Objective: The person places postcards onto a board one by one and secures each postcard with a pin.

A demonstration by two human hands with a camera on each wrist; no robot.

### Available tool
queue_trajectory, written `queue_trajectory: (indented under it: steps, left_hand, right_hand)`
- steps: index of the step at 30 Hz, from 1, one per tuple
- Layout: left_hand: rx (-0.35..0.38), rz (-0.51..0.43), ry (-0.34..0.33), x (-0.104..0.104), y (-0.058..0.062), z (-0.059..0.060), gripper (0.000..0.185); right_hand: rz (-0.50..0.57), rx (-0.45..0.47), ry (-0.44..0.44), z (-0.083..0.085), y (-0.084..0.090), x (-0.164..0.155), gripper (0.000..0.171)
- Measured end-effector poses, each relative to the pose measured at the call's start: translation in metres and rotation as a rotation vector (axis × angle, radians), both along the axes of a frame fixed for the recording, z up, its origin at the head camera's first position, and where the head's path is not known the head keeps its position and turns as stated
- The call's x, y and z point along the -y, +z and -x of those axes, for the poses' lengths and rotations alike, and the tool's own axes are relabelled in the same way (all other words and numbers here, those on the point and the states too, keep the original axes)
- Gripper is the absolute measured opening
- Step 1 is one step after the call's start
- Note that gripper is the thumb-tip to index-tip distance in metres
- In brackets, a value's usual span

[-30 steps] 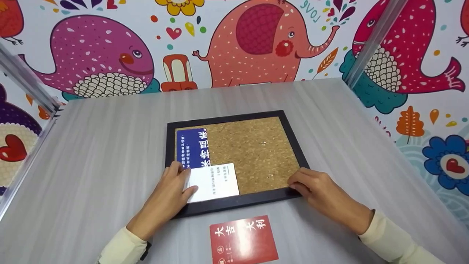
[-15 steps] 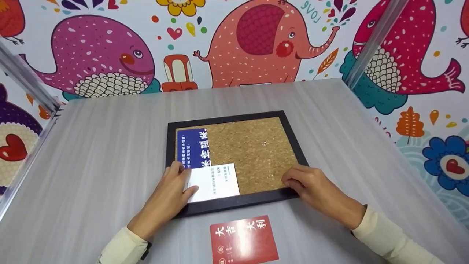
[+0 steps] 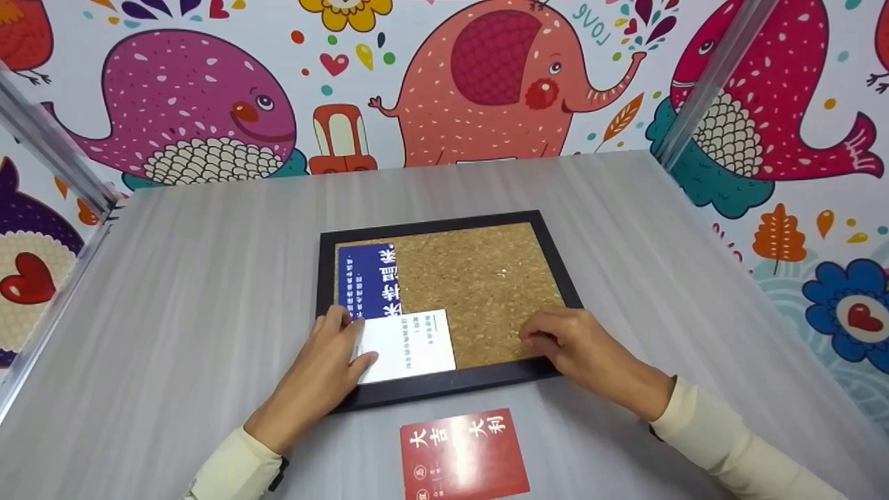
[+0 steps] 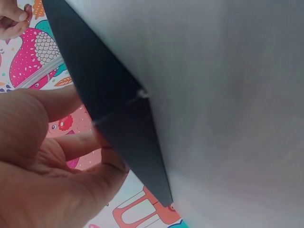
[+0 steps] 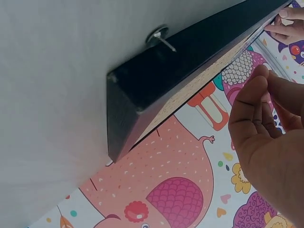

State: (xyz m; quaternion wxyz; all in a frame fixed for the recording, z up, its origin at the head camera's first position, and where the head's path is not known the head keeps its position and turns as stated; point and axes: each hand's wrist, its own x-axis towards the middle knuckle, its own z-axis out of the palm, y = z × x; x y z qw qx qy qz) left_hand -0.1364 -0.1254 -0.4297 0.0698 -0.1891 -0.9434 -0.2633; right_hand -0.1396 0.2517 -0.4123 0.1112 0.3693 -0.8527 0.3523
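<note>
- Your left hand (image 3: pixel 326 364) presses the white card (image 3: pixel 410 344) flat on the corkboard (image 3: pixel 486 292), lower-left corner, fingers straight.
- Your right hand (image 3: pixel 576 347), fingers pinched (on a pin? cannot tell), is just right of the card, the nearer free one.

We see two bare hands, the left hand (image 3: pixel 316 378) and the right hand (image 3: pixel 590 354), with no rings or gloves visible on them. Each forearm wears a long cream-coloured sleeve, the left sleeve (image 3: pixel 233 469) and the right sleeve (image 3: pixel 729 444), ending in a snug cuff at the wrist. A dark band (image 3: pixel 278 473), perhaps a strap, shows at the left cuff, though only its edge is visible.
</note>
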Motion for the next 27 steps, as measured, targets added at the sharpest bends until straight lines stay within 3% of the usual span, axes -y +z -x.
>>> queue_trajectory:
  steps: [9,18,27]
  left_hand:
    - [-0.061,0.003,-0.015,0.001,-0.003,0.001,0.043]
    - [-0.027,0.011,-0.008,0.0,0.0,0.001,0.043]
    - [-0.011,0.013,-0.003,0.0,-0.001,0.001,0.044]
  right_hand:
    - [0.012,0.067,0.004,0.009,-0.002,0.009,0.021]
    - [-0.013,0.206,-0.022,0.016,0.004,0.019,0.012]
    - [-0.06,0.224,-0.039,0.023,0.003,0.03,0.008]
